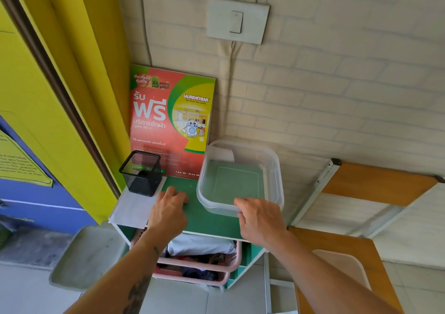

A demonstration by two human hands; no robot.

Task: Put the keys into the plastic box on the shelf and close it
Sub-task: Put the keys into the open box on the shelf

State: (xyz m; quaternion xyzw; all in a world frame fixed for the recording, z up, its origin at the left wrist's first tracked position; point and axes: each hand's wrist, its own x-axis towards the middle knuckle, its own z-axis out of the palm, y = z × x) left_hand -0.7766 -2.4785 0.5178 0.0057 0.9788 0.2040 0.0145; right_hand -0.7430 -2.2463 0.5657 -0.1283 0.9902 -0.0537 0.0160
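A clear square plastic box (274,169) stands on the green shelf top (207,219), at its right side against the wall. It looks empty, and I cannot tell whether a clear lid lies on it. My right hand (260,219) grips the box's near rim, fingers curled over the edge. My left hand (168,210) rests palm down on the shelf top, left of the box, with its fingers curled under. No keys are in view; anything under the left fingers is hidden.
A black mesh pen holder (142,174) stands at the shelf's back left on a white sheet (132,207). A red and green laundry poster (168,121) leans on the wall behind. Below the top, a pink basket (199,265) holds clothes. A wooden table (375,183) is at the right.
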